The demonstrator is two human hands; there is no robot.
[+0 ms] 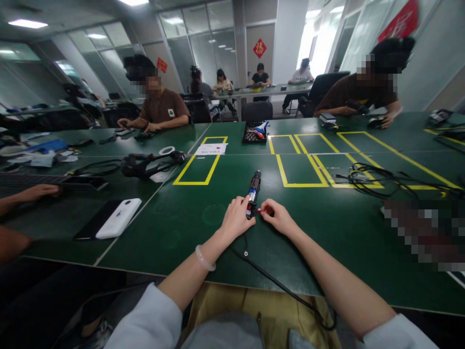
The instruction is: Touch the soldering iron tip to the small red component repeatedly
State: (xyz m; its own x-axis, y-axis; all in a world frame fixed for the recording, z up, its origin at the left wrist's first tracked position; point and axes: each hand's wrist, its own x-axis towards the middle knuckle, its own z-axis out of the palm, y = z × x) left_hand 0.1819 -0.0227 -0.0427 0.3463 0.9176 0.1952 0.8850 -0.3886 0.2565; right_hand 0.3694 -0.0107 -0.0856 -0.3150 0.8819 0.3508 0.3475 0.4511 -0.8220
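A slim cylindrical power tool [255, 185], black and silver with a blue band, lies on the green table with its narrow tip pointing away from me. My left hand [238, 215] is closed around its near end, covering part of it. At the tool's right side, my right hand [278, 215] pinches a small red piece [259, 211]; its exact kind is too small to tell. A black cable [272, 280] runs from below my left hand over the table edge towards my lap. Beside it, a thin lead ends in a small ring terminal [246, 253].
A black tray [254, 134] of small parts stands ahead. Cables [366, 177] lie in a tangle at right. On the left are a white phone-like device [119, 218], black gear with straps [140, 166] and a tape roll [166, 150]. Several people sit around; a neighbour's hand [43, 190] rests at left.
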